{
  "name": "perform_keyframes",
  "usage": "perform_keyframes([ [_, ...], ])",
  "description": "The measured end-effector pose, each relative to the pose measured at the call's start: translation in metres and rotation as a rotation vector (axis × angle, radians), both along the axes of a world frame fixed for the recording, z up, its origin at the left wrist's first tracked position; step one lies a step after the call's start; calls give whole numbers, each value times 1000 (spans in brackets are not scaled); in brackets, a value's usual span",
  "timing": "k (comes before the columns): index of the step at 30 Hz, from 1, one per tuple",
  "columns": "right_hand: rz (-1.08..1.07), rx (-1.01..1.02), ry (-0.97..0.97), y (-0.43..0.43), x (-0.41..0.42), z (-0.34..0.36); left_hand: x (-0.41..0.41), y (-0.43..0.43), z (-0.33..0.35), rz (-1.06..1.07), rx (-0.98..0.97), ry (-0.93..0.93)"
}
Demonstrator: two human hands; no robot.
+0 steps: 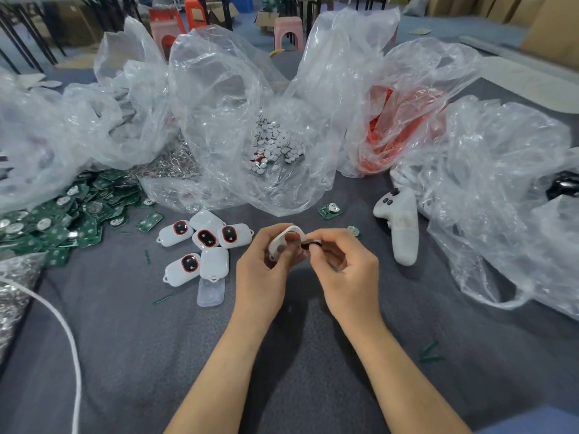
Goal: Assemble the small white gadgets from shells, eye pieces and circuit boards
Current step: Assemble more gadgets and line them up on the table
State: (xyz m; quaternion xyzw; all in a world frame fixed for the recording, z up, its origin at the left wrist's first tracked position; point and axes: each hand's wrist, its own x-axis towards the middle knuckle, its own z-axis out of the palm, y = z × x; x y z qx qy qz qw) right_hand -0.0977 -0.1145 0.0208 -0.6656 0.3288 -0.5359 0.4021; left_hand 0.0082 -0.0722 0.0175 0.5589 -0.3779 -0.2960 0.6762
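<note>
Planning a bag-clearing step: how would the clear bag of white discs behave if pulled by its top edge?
Likely floppy: the clear bag is thin, crinkled film slumped in folds. Probably bottom-heavy, since the white discs pool low inside. They lie loose, so they would probably slide and shift as it moves.

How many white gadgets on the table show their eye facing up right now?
4 eye-up gadgets: three in a row at the pile's top, left, middle, right; one at lower left. Two plain white units among them lie eye hidden, so there may be more.
</note>
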Motion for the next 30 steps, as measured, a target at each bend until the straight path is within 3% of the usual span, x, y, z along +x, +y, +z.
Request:
perform_keyframes([
  [7,-27,107,51,-1,-1,3,4,0,-3,23,66,-33],
  [13,-26,73,119,-3,-2,5,3,2,0,-70,58,-51],
  [18,-1,133,110,-4,-3,6,5,5,2,-132,90,-209],
  [26,222,482,-97,-11,-6,5,11,10,11,-280,79,-86],
  [30,278,484,-32,-12,-9,6,12,13,13,-331,106,-53],
])
